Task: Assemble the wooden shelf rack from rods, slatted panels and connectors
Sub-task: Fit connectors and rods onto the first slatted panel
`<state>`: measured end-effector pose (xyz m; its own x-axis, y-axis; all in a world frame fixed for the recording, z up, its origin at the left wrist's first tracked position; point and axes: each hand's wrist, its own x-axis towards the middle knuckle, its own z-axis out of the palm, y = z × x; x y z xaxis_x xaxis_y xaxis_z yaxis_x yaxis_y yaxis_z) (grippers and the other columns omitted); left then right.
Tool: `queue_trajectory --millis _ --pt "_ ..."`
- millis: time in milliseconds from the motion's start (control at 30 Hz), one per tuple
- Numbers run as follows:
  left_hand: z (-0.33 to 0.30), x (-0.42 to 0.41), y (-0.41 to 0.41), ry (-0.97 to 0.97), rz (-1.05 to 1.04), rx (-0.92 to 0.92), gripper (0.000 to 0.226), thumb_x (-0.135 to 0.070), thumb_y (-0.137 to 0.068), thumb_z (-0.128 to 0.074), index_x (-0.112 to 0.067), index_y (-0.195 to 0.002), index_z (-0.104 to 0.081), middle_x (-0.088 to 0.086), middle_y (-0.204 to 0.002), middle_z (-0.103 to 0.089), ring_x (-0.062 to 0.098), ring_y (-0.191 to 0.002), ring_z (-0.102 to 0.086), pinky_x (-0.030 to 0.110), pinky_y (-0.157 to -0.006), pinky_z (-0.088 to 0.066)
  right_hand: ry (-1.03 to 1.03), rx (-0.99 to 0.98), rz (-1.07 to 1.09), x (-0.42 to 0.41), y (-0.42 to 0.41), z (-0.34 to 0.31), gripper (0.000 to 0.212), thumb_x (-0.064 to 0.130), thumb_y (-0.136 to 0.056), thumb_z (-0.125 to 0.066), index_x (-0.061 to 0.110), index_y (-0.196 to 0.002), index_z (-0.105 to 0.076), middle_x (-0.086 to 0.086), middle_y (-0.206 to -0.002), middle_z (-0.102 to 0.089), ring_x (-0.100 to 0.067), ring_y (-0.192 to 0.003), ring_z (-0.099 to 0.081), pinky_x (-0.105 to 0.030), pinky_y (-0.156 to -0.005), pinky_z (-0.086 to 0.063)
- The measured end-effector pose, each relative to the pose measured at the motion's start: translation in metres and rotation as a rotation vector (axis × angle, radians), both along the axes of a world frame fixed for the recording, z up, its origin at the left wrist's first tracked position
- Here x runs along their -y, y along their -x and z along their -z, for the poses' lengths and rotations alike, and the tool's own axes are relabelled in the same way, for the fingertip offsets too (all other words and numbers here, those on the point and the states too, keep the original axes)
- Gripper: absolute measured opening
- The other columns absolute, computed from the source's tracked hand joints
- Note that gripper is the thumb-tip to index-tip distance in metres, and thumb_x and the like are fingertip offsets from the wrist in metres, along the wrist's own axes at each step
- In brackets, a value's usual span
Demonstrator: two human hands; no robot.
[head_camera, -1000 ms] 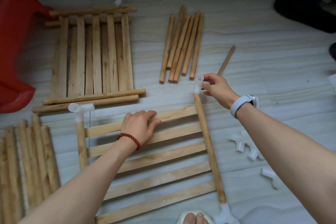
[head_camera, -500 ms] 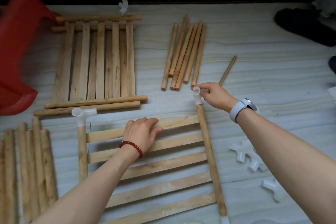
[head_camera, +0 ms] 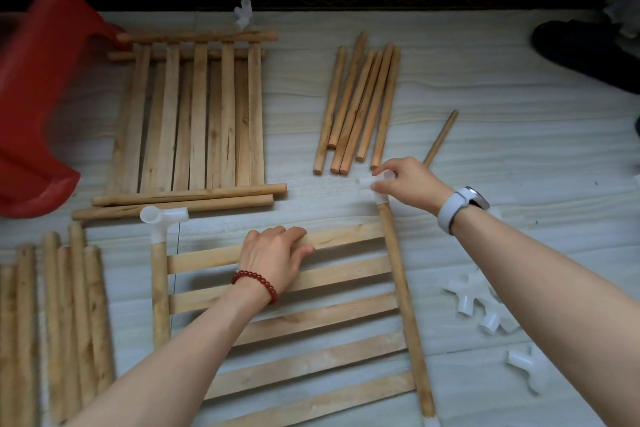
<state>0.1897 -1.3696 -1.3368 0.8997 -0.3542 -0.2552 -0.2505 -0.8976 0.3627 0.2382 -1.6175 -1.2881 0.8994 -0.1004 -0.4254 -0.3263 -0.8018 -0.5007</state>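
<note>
Connector [head_camera: 375,184] atop the panel's rod [head_camera: 403,302] is pinched by the right hand [head_camera: 410,184]; left hand [head_camera: 273,258] presses slats flat.

Two hands were in view, the left hand [head_camera: 273,260] and the right hand [head_camera: 408,184]. Slatted panels numbered three: one near panel [head_camera: 311,319] with five slats, and a stack of two [head_camera: 194,114] farther off. Six short rods [head_camera: 356,111] lay bundled, with one stray rod [head_camera: 440,137] beside them. About five thicker rods [head_camera: 59,322] lay at the left. One red stool [head_camera: 31,90] stood there.
</note>
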Motion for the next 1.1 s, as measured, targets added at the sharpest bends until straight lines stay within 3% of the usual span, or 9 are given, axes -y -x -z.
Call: queue_trajectory --millis 133,267,333,533,667,800,900,1000,1100 --pt "-0.001 0.003 -0.001 0.018 0.01 0.005 0.034 -0.046 -0.093 -0.045 -0.026 -0.117 -0.058 -0.002 -0.102 -0.064 0.021 -0.102 -0.055 0.031 -0.084 -0.026 -0.364 0.086 0.244 -0.006 0.018 0.013 0.018 0.028 -0.09 -0.06 0.018 -0.105 -0.061 0.009 -0.101 -0.056 -0.001 -0.083 -0.051 -0.015 -0.064 -0.038" --pt "-0.001 0.004 0.001 0.012 -0.007 0.009 0.034 -0.044 -0.093 -0.046 -0.022 -0.116 -0.058 -0.002 -0.108 -0.063 0.019 -0.106 -0.054 0.031 -0.083 -0.022 -0.482 0.107 0.396 -0.014 0.022 0.018 0.003 0.023 -0.09 -0.059 0.023 -0.089 -0.061 0.003 -0.085 -0.061 -0.008 -0.074 -0.057 -0.02 -0.059 -0.044" --pt "-0.002 0.005 0.002 0.023 -0.025 0.014 0.034 -0.044 -0.093 -0.047 -0.02 -0.113 -0.059 -0.002 -0.109 -0.064 0.018 -0.106 -0.053 0.03 -0.083 -0.021 -0.529 0.126 0.461 -0.018 0.023 0.018 0.007 0.019 -0.09 -0.058 0.023 -0.085 -0.061 0.0 -0.083 -0.061 -0.011 -0.072 -0.061 -0.027 -0.061 -0.052" --pt "-0.006 0.013 -0.003 0.068 -0.057 -0.032 0.033 -0.045 -0.09 -0.052 -0.019 -0.108 -0.061 -0.001 -0.107 -0.066 0.019 -0.102 -0.055 0.029 -0.083 -0.022 -0.441 0.208 0.462 -0.018 0.032 0.017 0.005 0.02 -0.093 -0.054 0.02 -0.095 -0.058 -0.001 -0.081 -0.058 -0.013 -0.074 -0.058 -0.034 -0.07 -0.052" --pt "-0.006 0.011 -0.012 0.055 -0.069 -0.126 0.037 -0.048 -0.087 -0.055 -0.021 -0.112 -0.06 0.004 -0.109 -0.064 0.022 -0.108 -0.051 0.032 -0.088 -0.028 -0.403 0.129 0.396 -0.016 0.042 0.029 0.023 0.025 -0.098 -0.044 0.021 -0.12 -0.049 -0.004 -0.09 -0.054 -0.017 -0.083 -0.05 -0.035 -0.08 -0.045" --pt "-0.001 -0.001 -0.011 0.025 0.055 -0.13 0.035 -0.04 -0.094 -0.046 -0.025 -0.125 -0.053 0.004 -0.109 -0.057 0.024 -0.11 -0.045 0.033 -0.087 -0.026 -0.333 0.105 0.376 -0.03 0.037 0.041 0.042 0.016 -0.096 -0.046 0.02 -0.137 -0.037 0.007 -0.093 -0.05 -0.01 -0.078 -0.046 -0.027 -0.075 -0.039" --pt "0.002 -0.012 -0.02 -0.014 0.079 -0.155 0.035 -0.037 -0.097 -0.041 -0.029 -0.13 -0.05 0.008 -0.108 -0.053 0.027 -0.109 -0.042 0.034 -0.086 -0.026 -0.336 0.072 0.374 -0.043 0.027 0.047 0.051 0.018 -0.097 -0.046 0.017 -0.145 -0.029 0.001 -0.107 -0.041 -0.01 -0.086 -0.041 -0.029 -0.084 -0.038" --pt "0.007 -0.02 -0.03 -0.046 0.083 -0.151 0.034 -0.039 -0.097 -0.04 -0.029 -0.128 -0.05 0.006 -0.104 -0.051 0.026 -0.106 -0.041 0.033 -0.083 -0.024 -0.31 0.06 0.365 -0.051 0.016 0.048 0.053 0.016 -0.096 -0.048 0.015 -0.145 -0.029 -0.012 -0.12 -0.051 -0.018 -0.103 -0.046 -0.03 -0.093 -0.037" --pt "0.011 -0.021 -0.023 -0.089 0.074 -0.057 0.035 -0.042 -0.096 -0.042 -0.032 -0.128 -0.05 0.003 -0.107 -0.047 0.023 -0.108 -0.038 0.031 -0.081 -0.025 -0.226 0.033 0.328 -0.049 0.014 0.051 0.05 0.018 -0.094 -0.052 0.013 -0.141 -0.034 -0.015 -0.118 -0.05 -0.028 -0.105 -0.049 -0.026 -0.077 -0.036"
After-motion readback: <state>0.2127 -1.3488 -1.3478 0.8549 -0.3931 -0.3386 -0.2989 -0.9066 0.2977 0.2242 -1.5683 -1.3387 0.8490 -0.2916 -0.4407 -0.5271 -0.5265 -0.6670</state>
